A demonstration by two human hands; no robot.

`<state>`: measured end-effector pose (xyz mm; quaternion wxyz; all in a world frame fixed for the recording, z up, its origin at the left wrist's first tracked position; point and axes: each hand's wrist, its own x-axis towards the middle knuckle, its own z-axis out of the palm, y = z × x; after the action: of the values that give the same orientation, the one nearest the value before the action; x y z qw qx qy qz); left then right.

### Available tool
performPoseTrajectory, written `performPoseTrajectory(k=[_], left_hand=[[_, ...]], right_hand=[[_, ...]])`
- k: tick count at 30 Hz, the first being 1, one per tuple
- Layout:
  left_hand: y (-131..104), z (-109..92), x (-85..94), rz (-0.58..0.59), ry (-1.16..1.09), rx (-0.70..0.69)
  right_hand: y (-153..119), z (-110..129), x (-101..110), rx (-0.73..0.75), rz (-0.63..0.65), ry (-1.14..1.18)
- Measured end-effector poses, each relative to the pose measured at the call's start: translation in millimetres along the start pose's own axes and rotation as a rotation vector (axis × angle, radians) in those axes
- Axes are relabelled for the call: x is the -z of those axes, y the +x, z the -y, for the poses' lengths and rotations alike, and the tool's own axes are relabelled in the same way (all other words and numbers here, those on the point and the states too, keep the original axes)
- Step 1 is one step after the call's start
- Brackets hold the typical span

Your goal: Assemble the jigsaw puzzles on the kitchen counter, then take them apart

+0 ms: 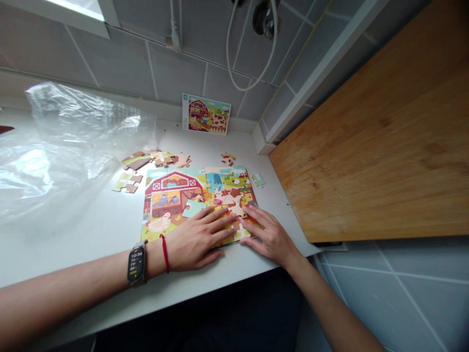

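Observation:
A farm jigsaw puzzle point(157, 188) with a red barn, a hen and a cow lies on the white table. My left hand point(198, 234) rests flat across its lower middle, fingers stretched toward the cow. From the right, my right hand point(269, 234) touches the lower right part, its fingers apart around a piece with a white fence point(240, 231). Whether that piece is fully seated I cannot tell. A loose pale-blue piece point(192, 209) lies on top of the puzzle, just above my left hand. My hands cover part of the lower edge.
Several loose pieces point(135, 160) lie behind the puzzle's left side, and a fence piece point(127, 182) is at its left. Two more pieces, one brown-spotted point(228, 159) and one pale green point(258, 180), lie behind and right. A picture card point(207, 115) leans on the wall. Clear plastic point(73, 142) spreads left; a wooden panel point(377, 132) stands right.

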<state>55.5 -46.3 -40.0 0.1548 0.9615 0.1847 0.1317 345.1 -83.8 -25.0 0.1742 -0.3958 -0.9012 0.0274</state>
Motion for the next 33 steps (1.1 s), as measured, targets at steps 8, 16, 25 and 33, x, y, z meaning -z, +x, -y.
performPoseTrajectory(k=[8, 16, 25, 33], left_hand=[[1.2, -1.0, 1.7, 0.005, -0.008, 0.01], [0.4, -1.3, 3.7, 0.025, -0.016, 0.01], [0.5, -0.9, 2.8, 0.022, -0.02, 0.02], [-0.1, -0.4, 0.2, 0.01, -0.027, 0.031]], right_hand=[[5.1, 1.6, 0.6, 0.037, 0.045, -0.003], [15.2, -14.9, 5.7, 0.149, 0.087, 0.035], [11.9, -29.0, 0.4, 0.187, 0.074, 0.092], [5.4, -24.3, -2.6, 0.173, -0.004, 0.114]])
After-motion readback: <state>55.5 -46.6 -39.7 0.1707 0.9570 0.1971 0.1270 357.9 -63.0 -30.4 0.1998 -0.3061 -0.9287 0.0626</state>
